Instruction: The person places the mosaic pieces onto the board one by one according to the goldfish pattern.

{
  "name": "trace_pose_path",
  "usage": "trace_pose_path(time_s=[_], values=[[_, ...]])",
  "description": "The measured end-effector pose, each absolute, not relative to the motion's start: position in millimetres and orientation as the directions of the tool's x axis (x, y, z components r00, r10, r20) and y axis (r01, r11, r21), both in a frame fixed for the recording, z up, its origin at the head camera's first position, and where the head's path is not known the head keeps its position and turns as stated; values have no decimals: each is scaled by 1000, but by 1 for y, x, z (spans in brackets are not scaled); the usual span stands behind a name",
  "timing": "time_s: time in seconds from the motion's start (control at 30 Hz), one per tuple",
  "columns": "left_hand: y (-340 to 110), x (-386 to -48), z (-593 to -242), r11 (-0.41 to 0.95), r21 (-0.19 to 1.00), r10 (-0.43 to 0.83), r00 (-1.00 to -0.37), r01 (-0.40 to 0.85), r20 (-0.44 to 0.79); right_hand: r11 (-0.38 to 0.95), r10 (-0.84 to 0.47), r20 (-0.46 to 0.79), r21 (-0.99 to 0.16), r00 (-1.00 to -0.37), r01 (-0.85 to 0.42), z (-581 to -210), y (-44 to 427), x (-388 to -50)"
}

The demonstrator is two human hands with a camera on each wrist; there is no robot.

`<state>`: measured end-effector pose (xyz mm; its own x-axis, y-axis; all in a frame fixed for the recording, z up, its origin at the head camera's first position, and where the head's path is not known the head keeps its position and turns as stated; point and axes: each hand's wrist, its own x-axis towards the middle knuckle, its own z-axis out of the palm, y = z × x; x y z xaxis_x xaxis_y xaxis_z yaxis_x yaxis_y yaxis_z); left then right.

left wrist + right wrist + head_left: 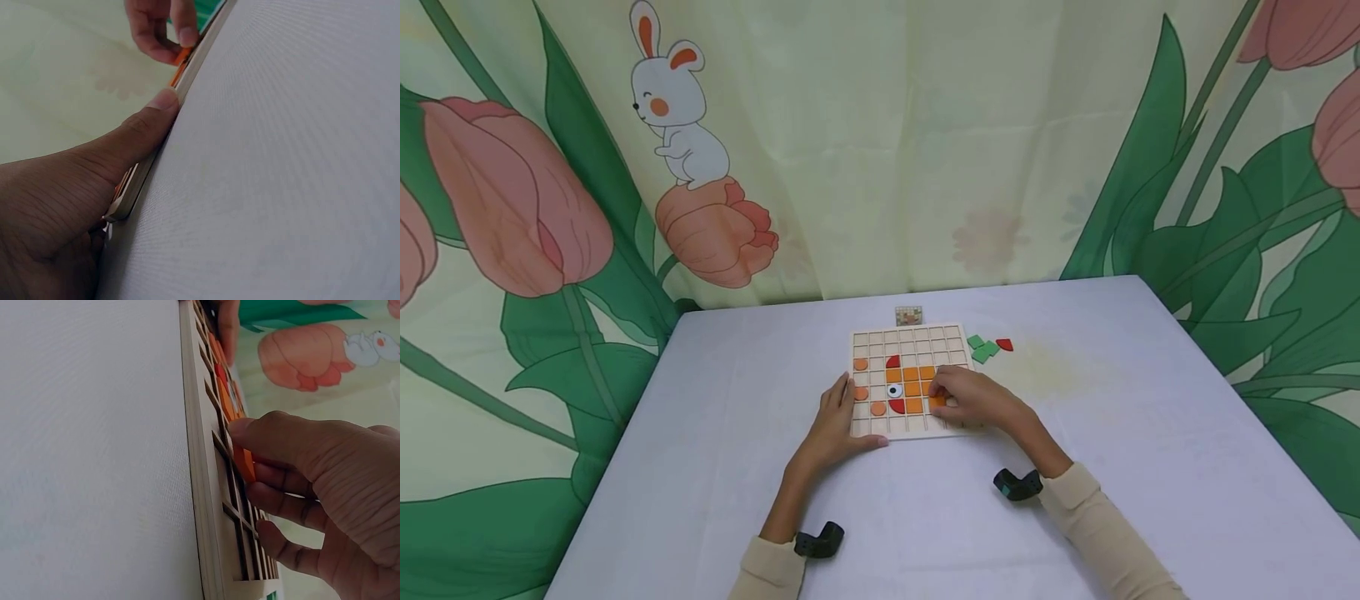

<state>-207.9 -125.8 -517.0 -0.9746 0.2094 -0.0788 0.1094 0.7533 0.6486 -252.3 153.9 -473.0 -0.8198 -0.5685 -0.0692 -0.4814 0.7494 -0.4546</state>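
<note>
A wooden grid board (pixel 868 427) lies on the table. Orange square tiles (pixel 912 389), red quarter-round tiles (pixel 897 406), a round eye piece (pixel 894 390) and several light-orange discs (pixel 878 408) sit in its cells. My left hand (pixel 831 429) spans the board's near left corner, fingers along the left edge and thumb (pixel 140 128) against the front edge. Between thumb and fingertips, my right hand (pixel 973 396) pinches an orange tile (pixel 243 464) at the grid, right of the other orange ones. Whether that tile is seated in its cell cannot be told.
Several green tiles (pixel 981 348) and one red quarter-round tile (pixel 1004 344) lie just beyond the board's right side. Behind the board is a small patterned card (pixel 908 316). A white cloth (pixel 715 467) covers the table, and a printed curtain (pixel 865 167) hangs behind it.
</note>
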Motion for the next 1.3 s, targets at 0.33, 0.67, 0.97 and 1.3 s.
trace_pose_path(time_s=[0.33, 0.67, 0.97, 1.3], values=[[-127, -207, -518, 761, 639, 212, -974, 117, -75, 753, -577, -52, -420, -815, -506, -477, 148, -252], [-126, -207, -517, 763, 635, 212, -975, 121, -68, 753, -576, -56, -424, -815, -503, -479, 147, -253], [-127, -208, -516, 758, 639, 222, -973, 130, -66, 731, -582, -39, -463, -812, -502, -478, 149, -252], [-127, -209, -518, 758, 639, 221, -973, 132, -61, 740, -472, -4, -545, -882, -393, -480, 163, -264]])
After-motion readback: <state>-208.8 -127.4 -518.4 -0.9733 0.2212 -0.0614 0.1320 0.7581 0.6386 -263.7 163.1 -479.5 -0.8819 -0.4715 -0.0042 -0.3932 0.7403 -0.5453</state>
